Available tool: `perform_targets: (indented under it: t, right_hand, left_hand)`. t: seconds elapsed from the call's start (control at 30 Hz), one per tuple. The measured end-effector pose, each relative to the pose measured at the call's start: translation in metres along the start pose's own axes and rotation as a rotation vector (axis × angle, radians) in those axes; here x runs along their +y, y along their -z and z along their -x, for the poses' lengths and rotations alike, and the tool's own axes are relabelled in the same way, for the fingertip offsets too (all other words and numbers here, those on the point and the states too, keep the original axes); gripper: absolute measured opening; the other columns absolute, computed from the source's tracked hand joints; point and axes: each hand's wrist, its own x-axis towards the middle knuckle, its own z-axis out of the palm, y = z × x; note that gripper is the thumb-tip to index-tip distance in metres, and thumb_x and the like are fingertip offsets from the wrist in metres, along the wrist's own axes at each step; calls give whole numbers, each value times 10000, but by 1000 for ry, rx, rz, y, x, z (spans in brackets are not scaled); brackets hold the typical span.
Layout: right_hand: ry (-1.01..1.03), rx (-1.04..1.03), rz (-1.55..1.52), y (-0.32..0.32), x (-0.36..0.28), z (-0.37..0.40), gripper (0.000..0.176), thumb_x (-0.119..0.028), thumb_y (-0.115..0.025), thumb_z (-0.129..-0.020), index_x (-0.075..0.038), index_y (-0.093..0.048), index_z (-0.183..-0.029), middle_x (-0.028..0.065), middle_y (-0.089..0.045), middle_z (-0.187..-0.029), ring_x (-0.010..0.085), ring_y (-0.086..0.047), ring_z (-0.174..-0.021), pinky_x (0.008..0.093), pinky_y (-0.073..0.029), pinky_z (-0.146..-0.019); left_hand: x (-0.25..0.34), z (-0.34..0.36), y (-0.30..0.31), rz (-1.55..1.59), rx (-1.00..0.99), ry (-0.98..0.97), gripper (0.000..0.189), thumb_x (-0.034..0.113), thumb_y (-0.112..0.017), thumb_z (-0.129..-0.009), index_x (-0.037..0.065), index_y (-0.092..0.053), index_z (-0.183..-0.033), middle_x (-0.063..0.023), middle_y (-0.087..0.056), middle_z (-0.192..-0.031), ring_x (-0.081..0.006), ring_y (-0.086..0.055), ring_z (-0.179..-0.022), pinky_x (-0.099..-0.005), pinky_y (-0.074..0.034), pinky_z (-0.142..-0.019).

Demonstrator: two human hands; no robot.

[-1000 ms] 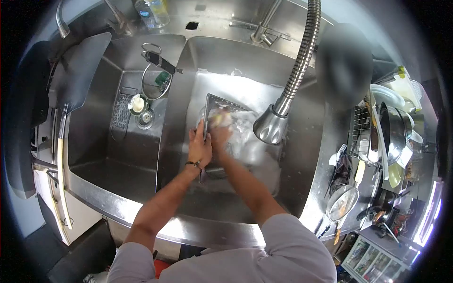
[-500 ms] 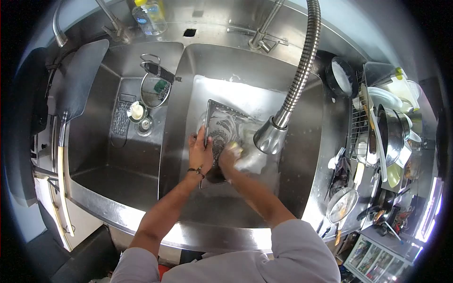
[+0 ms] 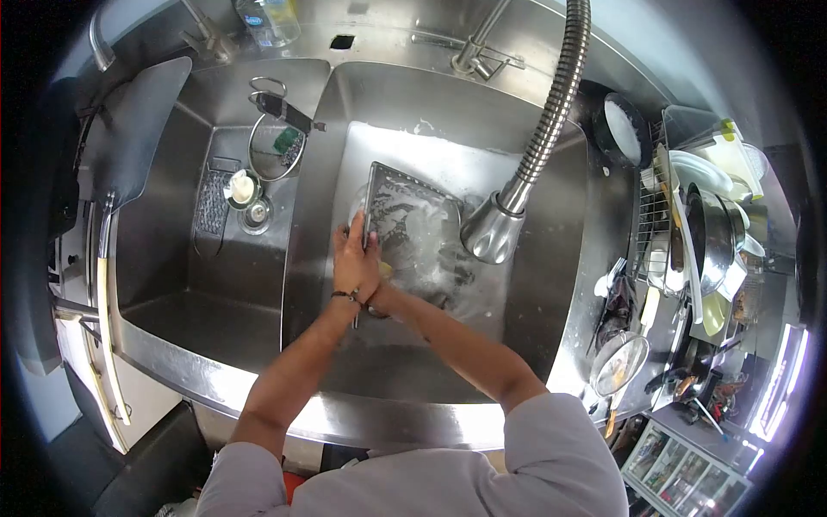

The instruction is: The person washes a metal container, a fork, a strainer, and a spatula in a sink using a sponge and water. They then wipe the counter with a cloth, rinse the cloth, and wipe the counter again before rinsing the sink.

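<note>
A dark rectangular tray (image 3: 392,200) lies tilted in the soapy right-hand sink basin, with foam over its surface. My left hand (image 3: 355,260) grips the tray's left edge, fingers along the rim. Low on the tray, my right hand (image 3: 380,298) is partly hidden behind my left hand and wrist. A bit of yellow sponge (image 3: 386,270) shows at its fingers. The metal spray head (image 3: 493,231) hangs over the tray's right side.
The left basin (image 3: 233,297) holds a grater (image 3: 209,202), a round strainer (image 3: 274,153) with a green scrubber, and a small cup (image 3: 242,187) near the drain. A dish rack (image 3: 656,215) with bowls and pans stands right. A large peel (image 3: 146,129) leans at left.
My right hand has moved left and down across the tray, close to my left wrist. Foam now covers more of the tray's middle. The view has shifted slightly.
</note>
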Motion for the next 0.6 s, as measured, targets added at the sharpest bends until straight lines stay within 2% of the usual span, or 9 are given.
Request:
perform_targets:
  t: [0.03, 0.1, 0.13, 0.23, 0.3, 0.37, 0.4, 0.57, 0.6]
  right_hand:
    - [-13, -117, 338, 2, 6, -5, 321, -228, -484, -842, -66, -545, -1112, 79, -588, -1068, 289, -520, -995, 380, -379, -887]
    - [172, -389, 1110, 6, 125, -22, 294, -206, -504, -816, -55, -566, -1060, 90, -592, -1040, 320, -519, -991, 402, -390, -868]
    - [169, -388, 1111, 11, 129, -18, 294, -206, -504, -816, -55, -566, -1060, 90, -592, -1040, 320, -519, -991, 402, -390, -868]
    - [-311, 581, 749, 32, 128, -22, 239, -170, -453, -823, -3, -548, -966, 193, -589, -892, 314, -558, -886, 385, -407, -834]
    - [-263, 1050, 147, 56, 58, -41, 251, -147, -431, -827, 37, -510, -976, 199, -581, -930, 336, -549, -890, 402, -416, -822]
    - [-712, 1316, -147, 97, 90, -114, 230, -106, -405, -835, 53, -491, -979, 193, -577, -927, 325, -551, -871, 392, -431, -795]
    - [-703, 1320, -149, 95, 79, -119, 230, -106, -405, -835, 53, -491, -979, 193, -577, -927, 325, -551, -871, 392, -431, -795]
    - [373, 1534, 259, 41, 16, -145, 374, -165, -404, -905, 65, -344, -1194, 188, -479, -1101, 274, -519, -915, 330, -444, -783]
    - [372, 1536, 263, 48, 20, -143, 374, -165, -404, -905, 65, -344, -1194, 188, -479, -1101, 274, -519, -915, 330, -444, -783]
  left_hand:
    - [-3, -2, 1, -2, 0, -5, 443, 145, -504, -861, 51, -368, -1271, -226, -480, -1092, -366, -456, -989, -414, -375, -864]
    - [-10, 1, -1, 65, -13, -27, 455, 146, -487, -856, 108, -357, -1290, -353, -388, -1140, -471, -412, -1047, -456, -376, -874]
    - [-8, 2, -2, 68, -14, -28, 455, 146, -487, -856, 108, -357, -1290, -353, -388, -1140, -471, -412, -1047, -456, -376, -874]
    - [4, 3, 1, 14, -54, 19, 479, 131, -492, -851, 110, -331, -1302, -336, -402, -1102, -458, -428, -1018, -453, -387, -849]
    - [14, 0, 9, -17, -160, 188, 477, 149, -464, -874, 55, -292, -1308, -247, -479, -1054, -388, -434, -1016, -424, -366, -870]
    - [14, 3, 9, -20, -188, 185, 486, 150, -464, -872, 58, -281, -1312, -258, -472, -1053, -399, -430, -1015, -427, -362, -872]
    - [14, 2, 7, -24, -222, 188, 495, 151, -464, -869, 61, -270, -1316, -269, -465, -1053, -409, -425, -1013, -430, -358, -875]
    - [-3, -2, 3, 15, -155, 88, 499, 173, -470, -866, 55, -277, -1311, -309, -431, -1086, -444, -432, -984, -458, -361, -871]
    - [-2, -2, 5, 6, -136, 69, 503, 182, -470, -867, 51, -275, -1312, -325, -418, -1095, -455, -431, -984, -464, -360, -874]
